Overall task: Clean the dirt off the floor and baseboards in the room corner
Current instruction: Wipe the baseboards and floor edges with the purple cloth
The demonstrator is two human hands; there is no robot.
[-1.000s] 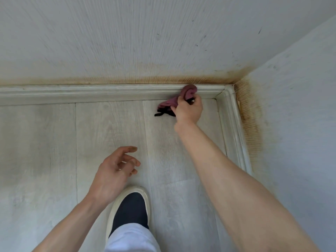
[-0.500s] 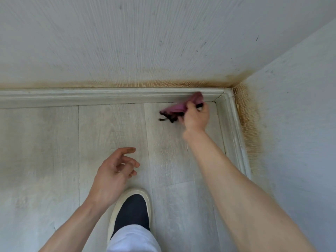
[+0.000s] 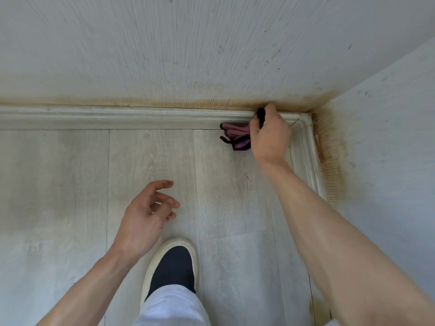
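My right hand (image 3: 270, 135) grips a crumpled purple cloth with dark edging (image 3: 235, 136) and presses it against the far baseboard (image 3: 117, 117) close to the room corner. The cloth's loose end hangs down onto the pale wood-look floor (image 3: 70, 184). A second baseboard (image 3: 310, 156) runs along the right wall from the corner. Brownish-orange dirt stains (image 3: 329, 156) line both walls just above the baseboards, heaviest at the corner. My left hand (image 3: 146, 215) hovers over the floor with fingers loosely curled, holding nothing.
My foot in a dark slip-on shoe with a white sole (image 3: 173, 269) stands on the floor at the bottom centre, below a pale trouser leg. The textured white walls meet at the upper right.
My right hand has carried the cloth right along the far baseboard toward the corner and up onto its top edge. The left hand has barely moved.
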